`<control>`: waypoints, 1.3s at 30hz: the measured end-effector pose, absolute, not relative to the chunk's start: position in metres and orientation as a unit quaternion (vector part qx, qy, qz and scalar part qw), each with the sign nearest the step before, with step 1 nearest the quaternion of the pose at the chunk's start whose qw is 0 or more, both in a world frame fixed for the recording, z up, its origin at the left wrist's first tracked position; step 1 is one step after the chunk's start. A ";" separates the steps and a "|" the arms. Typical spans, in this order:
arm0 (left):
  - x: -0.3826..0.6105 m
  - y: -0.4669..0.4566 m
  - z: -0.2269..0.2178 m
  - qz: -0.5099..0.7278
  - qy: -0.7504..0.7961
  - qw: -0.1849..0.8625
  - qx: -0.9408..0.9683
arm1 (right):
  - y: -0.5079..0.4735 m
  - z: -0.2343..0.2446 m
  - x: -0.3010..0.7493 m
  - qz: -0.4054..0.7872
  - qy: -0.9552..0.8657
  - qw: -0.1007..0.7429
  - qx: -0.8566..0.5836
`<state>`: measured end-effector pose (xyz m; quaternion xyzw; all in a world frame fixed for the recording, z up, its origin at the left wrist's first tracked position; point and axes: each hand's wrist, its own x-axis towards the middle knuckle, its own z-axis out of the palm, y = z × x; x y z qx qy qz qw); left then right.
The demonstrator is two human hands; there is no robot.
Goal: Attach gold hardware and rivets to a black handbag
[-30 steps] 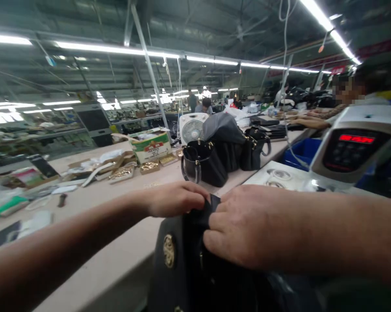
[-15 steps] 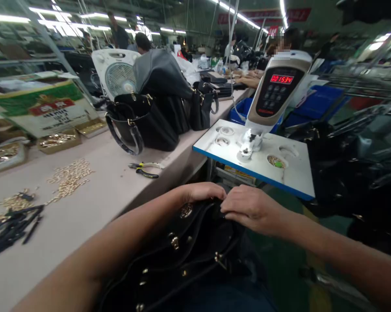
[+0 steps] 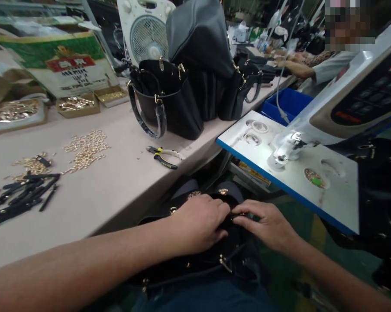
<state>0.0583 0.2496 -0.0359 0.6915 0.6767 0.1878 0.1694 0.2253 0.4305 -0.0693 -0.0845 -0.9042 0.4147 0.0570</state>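
Observation:
A black handbag (image 3: 201, 271) with gold-coloured fittings lies across my lap. My left hand (image 3: 200, 223) is closed over the bag's inner edge, knuckles up, its fingertips mostly hidden. Just to the right, my right hand (image 3: 263, 221) pinches the bag's edge between thumb and fingers, near a small gold glint. The two sets of fingertips almost meet. A gold fitting (image 3: 223, 191) shows on the far side of the bag. Pliers (image 3: 165, 157) with black and yellow handles lie on the table beyond my left hand.
Black handbags (image 3: 169, 99) stand on the table (image 3: 124, 173) before a white fan (image 3: 150, 37). Loose gold hardware (image 3: 88, 151) and black straps (image 3: 23, 197) lie left. A machine (image 3: 331, 104) with a white platform (image 3: 338, 195) stands right. Another person's arm (image 3: 299, 69) is behind it.
The view has tilted down and swung right. My left hand has moved from the bag's far rim to over its opening, knuckles up. My right hand still pinches the bag's edge.

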 end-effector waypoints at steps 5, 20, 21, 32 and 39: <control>0.053 0.245 -0.079 0.261 0.667 0.132 0.685 | 0.420 -0.074 0.221 0.363 -0.924 0.118 -0.036; 0.058 0.253 -0.088 0.315 0.677 0.182 0.640 | 0.426 -0.090 0.218 0.329 -0.936 0.120 -0.023; 0.051 0.258 -0.086 0.296 0.672 0.189 0.653 | 0.427 -0.092 0.217 0.333 -0.935 0.120 -0.027; 0.036 0.286 -0.108 0.234 0.702 0.191 0.645 | 0.441 -0.107 0.211 0.369 -0.918 0.114 -0.090; 0.037 0.289 -0.109 0.243 0.713 0.215 0.622 | 0.444 -0.102 0.204 0.371 -0.915 0.109 -0.116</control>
